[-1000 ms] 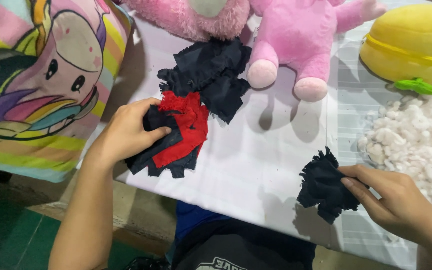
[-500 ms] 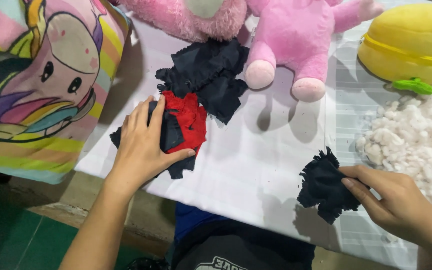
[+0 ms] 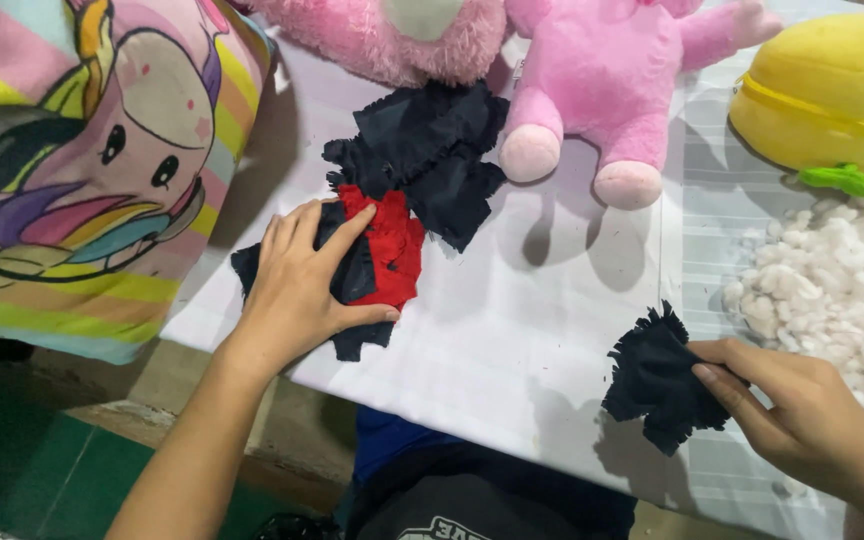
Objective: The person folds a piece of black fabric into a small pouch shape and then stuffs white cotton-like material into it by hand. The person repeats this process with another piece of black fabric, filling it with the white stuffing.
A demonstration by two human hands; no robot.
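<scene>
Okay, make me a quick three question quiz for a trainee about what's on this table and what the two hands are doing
1. True or false: the left hand lies flat on the red and dark fabric scraps.
2. What does the right hand touch? A) white stuffing B) a dark frayed fabric piece C) the yellow plush
3. Fill in: the loose white stuffing lies below the ____ plush.

Key: 1 true; 2 B, the dark frayed fabric piece; 3 yellow, the yellow plush.

- Brightly and evenly lit from above and the far side.
- Soft shadows cast toward the near edge under the pink plush toy [image 3: 612, 90] and beneath the left hand [image 3: 302, 285] on the white counter [image 3: 512, 340].
- No glare.
- Sharp at centre, slightly soft at the corners.
- Dim floor at near left.
</scene>
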